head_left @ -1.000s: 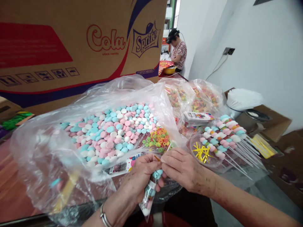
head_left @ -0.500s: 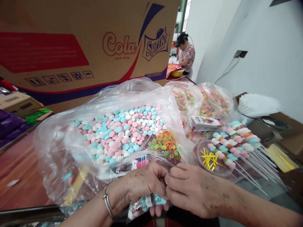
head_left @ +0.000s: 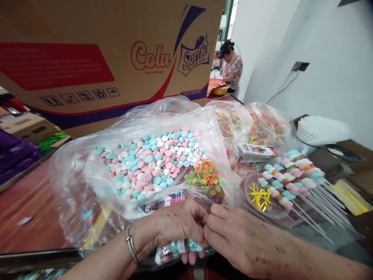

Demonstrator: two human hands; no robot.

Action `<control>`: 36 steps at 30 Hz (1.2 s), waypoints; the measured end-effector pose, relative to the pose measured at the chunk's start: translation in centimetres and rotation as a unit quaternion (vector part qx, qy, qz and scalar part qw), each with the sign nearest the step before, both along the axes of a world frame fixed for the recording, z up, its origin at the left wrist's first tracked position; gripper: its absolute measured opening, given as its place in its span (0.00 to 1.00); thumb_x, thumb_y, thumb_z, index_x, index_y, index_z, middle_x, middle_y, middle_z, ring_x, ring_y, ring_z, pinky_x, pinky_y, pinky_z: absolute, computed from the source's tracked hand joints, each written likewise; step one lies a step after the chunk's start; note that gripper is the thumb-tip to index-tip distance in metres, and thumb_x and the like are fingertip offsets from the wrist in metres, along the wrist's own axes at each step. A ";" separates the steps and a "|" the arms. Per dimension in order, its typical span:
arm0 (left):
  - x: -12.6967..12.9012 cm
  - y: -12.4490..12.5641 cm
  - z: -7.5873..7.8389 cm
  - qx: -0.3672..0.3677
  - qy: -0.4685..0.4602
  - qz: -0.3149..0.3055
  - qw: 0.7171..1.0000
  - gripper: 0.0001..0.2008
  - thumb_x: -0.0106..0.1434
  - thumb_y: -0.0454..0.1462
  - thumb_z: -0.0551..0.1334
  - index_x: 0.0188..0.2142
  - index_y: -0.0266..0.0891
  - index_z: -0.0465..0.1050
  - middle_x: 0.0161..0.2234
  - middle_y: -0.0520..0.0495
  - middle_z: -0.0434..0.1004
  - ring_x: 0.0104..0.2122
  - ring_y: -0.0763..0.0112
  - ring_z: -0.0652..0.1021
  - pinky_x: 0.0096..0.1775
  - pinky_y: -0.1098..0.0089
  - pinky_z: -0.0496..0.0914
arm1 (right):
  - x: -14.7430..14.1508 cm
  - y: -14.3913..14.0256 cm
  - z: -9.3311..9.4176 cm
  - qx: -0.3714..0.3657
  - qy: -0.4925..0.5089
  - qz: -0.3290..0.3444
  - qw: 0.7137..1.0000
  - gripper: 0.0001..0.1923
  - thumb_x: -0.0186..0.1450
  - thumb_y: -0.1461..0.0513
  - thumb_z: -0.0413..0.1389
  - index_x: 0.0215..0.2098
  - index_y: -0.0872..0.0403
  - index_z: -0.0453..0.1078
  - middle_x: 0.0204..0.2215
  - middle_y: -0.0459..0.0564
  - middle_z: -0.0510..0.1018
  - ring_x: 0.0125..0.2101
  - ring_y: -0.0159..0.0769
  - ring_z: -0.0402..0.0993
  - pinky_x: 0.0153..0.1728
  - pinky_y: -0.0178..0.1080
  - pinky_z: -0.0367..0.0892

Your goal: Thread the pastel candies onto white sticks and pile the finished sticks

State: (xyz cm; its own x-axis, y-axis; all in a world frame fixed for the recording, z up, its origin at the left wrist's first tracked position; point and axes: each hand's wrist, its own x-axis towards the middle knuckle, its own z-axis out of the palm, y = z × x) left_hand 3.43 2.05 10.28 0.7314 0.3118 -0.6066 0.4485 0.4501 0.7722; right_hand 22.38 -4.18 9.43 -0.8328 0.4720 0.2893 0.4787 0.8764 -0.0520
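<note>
**Left hand (head_left: 185,223) closed on a packet (head_left: 166,253), right hand (head_left: 233,236) up against it**

Head view; clock bearings taken from where the hands meet.

Left: clamped on the packet, thumb side uppermost, fingertips showing beneath. Bangle (head_left: 132,245) at the wrist. Right: fingers curled in, knuckles touching the left hand; its fingertips are hidden, so cannot tell whether they pinch anything.

Packet: clear, blue, pink and white sweets inside, under the left hand, lying aslant with its far end at 8 o'clock. Upper end hidden by the hands.

At 10 to 11 o'clock, a heap of sweets (head_left: 148,163), pastel discs, on a spread plastic bag (head_left: 77,175). At 12, just beyond the knuckles, candy rings (head_left: 206,177), mostly green, orange and yellow. Printed card (head_left: 175,197) at 11, near the left hand.

At 2 o'clock, a clear tub (head_left: 254,210) with gold ties (head_left: 260,197) in it; right beside it, skewers (head_left: 294,175) of stacked sweets, bare sticks towards 3. Stack of cards (head_left: 256,151) at 1.

Large carton (head_left: 116,89) at 11, beyond the bag. Co-worker (head_left: 233,72) well off, just past 12, dark headgear, patterned top. Bare table (head_left: 35,229) at 9.
</note>
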 end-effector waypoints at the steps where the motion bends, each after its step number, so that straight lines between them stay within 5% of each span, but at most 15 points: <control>1: 0.1 -0.1 0.0 0.027 0.006 0.000 1.000 0.09 0.51 0.28 0.61 0.26 0.41 0.79 0.19 0.52 0.74 0.13 0.73 0.71 0.16 0.75 0.65 | -0.1 0.1 -0.3 0.018 -0.005 -0.005 1.000 0.13 0.70 0.67 0.44 0.43 0.60 0.70 0.36 0.56 0.75 0.34 0.42 0.65 0.33 0.44 0.61; 4: 0.8 -0.6 -0.5 0.237 0.040 0.059 0.969 0.09 0.51 0.28 0.60 0.26 0.41 0.77 0.18 0.52 0.72 0.15 0.69 0.71 0.18 0.72 0.65 | -0.7 0.9 -1.0 0.076 0.002 -0.054 0.996 0.14 0.69 0.69 0.42 0.35 0.59 0.70 0.31 0.55 0.73 0.31 0.41 0.64 0.29 0.43 0.57; 8: 1.5 -1.5 -1.1 0.602 0.041 0.218 0.767 0.12 0.53 0.25 0.58 0.33 0.38 0.77 0.30 0.41 0.77 0.33 0.56 0.76 0.39 0.60 0.70 | -1.4 3.5 -1.3 0.122 0.103 -0.163 0.974 0.14 0.68 0.69 0.45 0.29 0.57 0.68 0.25 0.52 0.70 0.28 0.39 0.61 0.28 0.41 0.55; 11: 1.1 -2.6 -0.8 0.693 -0.027 0.288 0.661 0.15 0.57 0.27 0.59 0.44 0.38 0.74 0.41 0.38 0.75 0.44 0.54 0.73 0.49 0.56 0.65 | -1.9 5.5 -0.9 0.150 0.158 -0.226 0.949 0.13 0.67 0.69 0.46 0.26 0.55 0.66 0.23 0.50 0.68 0.28 0.38 0.60 0.29 0.40 0.55; 12: 0.9 -2.9 -0.6 0.674 -0.045 0.306 0.671 0.13 0.59 0.29 0.61 0.44 0.39 0.73 0.40 0.41 0.75 0.41 0.56 0.72 0.47 0.59 0.65 | -2.1 6.0 -0.6 0.158 0.170 -0.237 0.943 0.13 0.67 0.69 0.46 0.26 0.55 0.66 0.23 0.49 0.67 0.28 0.38 0.60 0.30 0.40 0.55; 14: 0.5 -3.4 -0.2 0.547 -0.060 0.344 0.761 0.03 0.62 0.36 0.62 0.37 0.41 0.73 0.32 0.47 0.72 0.33 0.63 0.71 0.38 0.66 0.67 | -2.9 6.5 -0.2 0.171 0.195 -0.239 0.936 0.13 0.66 0.69 0.46 0.25 0.54 0.65 0.23 0.49 0.66 0.29 0.38 0.60 0.30 0.39 0.55; 17: 0.4 -3.0 0.2 0.209 -0.116 0.394 0.887 0.18 0.68 0.48 0.54 0.27 0.41 0.70 0.25 0.49 0.70 0.26 0.67 0.70 0.30 0.69 0.67 | -4.7 6.1 0.4 0.169 0.233 -0.197 0.937 0.13 0.66 0.69 0.46 0.25 0.54 0.64 0.23 0.49 0.66 0.28 0.37 0.60 0.30 0.39 0.56; 20: -0.5 -1.5 0.8 0.035 -0.244 0.444 0.861 0.21 0.65 0.52 0.55 0.27 0.39 0.73 0.24 0.49 0.73 0.25 0.66 0.73 0.30 0.68 0.69 | -6.4 5.1 0.4 0.110 0.275 -0.160 0.942 0.13 0.65 0.70 0.45 0.25 0.54 0.64 0.23 0.48 0.66 0.27 0.36 0.60 0.30 0.39 0.58; 23: -2.6 -0.7 1.7 0.069 -0.324 0.486 0.809 0.24 0.61 0.58 0.58 0.26 0.42 0.76 0.23 0.50 0.76 0.26 0.65 0.75 0.34 0.66 0.71 | -6.7 4.7 0.0 0.022 0.342 -0.163 0.925 0.11 0.64 0.69 0.46 0.26 0.54 0.65 0.23 0.47 0.67 0.27 0.35 0.62 0.30 0.37 0.59; 24: -3.3 -0.7 1.9 0.081 -0.335 0.471 0.812 0.26 0.60 0.60 0.57 0.23 0.42 0.75 0.21 0.49 0.76 0.27 0.63 0.76 0.35 0.65 0.71 | -6.6 4.8 -0.1 0.000 0.365 -0.170 0.915 0.11 0.64 0.69 0.46 0.27 0.54 0.64 0.23 0.47 0.68 0.27 0.34 0.62 0.29 0.37 0.59; 26: -4.2 -0.8 2.0 0.093 -0.314 0.352 0.877 0.32 0.62 0.61 0.52 0.19 0.39 0.76 0.16 0.44 0.76 0.25 0.60 0.77 0.34 0.63 0.71 | -6.3 4.9 -0.2 -0.019 0.388 -0.187 0.902 0.10 0.65 0.69 0.46 0.28 0.54 0.64 0.24 0.47 0.69 0.28 0.33 0.63 0.30 0.36 0.60; 28: -4.3 -1.0 2.0 0.025 -0.239 0.307 0.921 0.33 0.64 0.59 0.51 0.24 0.36 0.79 0.18 0.42 0.78 0.20 0.64 0.75 0.29 0.66 0.69 | -6.5 4.8 -0.3 -0.001 0.375 -0.189 0.908 0.10 0.65 0.69 0.46 0.28 0.54 0.65 0.24 0.47 0.68 0.28 0.34 0.63 0.31 0.37 0.60; 32: -3.8 -1.4 2.3 0.029 -0.292 0.416 0.861 0.28 0.63 0.59 0.53 0.32 0.40 0.80 0.26 0.46 0.82 0.22 0.65 0.78 0.31 0.66 0.71 | -7.4 4.2 -1.0 -0.012 0.370 -0.152 0.917 0.11 0.64 0.69 0.46 0.26 0.54 0.65 0.23 0.47 0.68 0.27 0.34 0.63 0.29 0.36 0.59; 34: -4.1 -2.0 2.5 0.098 -0.345 0.367 0.858 0.32 0.59 0.63 0.53 0.25 0.42 0.81 0.22 0.45 0.81 0.23 0.61 0.79 0.35 0.62 0.72 | -7.4 4.5 -1.3 -0.061 0.401 -0.166 0.899 0.10 0.63 0.69 0.48 0.26 0.54 0.64 0.23 0.46 0.69 0.26 0.32 0.64 0.28 0.35 0.59; 36: -4.4 -2.5 2.3 0.119 -0.324 0.283 0.895 0.33 0.57 0.64 0.56 0.18 0.39 0.80 0.17 0.41 0.79 0.21 0.58 0.79 0.35 0.60 0.71 | -7.1 4.8 -1.4 -0.084 0.422 -0.190 0.883 0.09 0.63 0.69 0.48 0.27 0.54 0.65 0.23 0.46 0.70 0.26 0.31 0.65 0.29 0.34 0.60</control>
State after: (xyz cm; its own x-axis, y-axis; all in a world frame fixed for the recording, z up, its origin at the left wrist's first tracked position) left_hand -0.97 -0.44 12.60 0.5899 0.8072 0.0208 -0.3756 0.2515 0.8920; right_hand 15.25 0.66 7.99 -0.1268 0.7665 0.6296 0.4657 0.6064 -0.6445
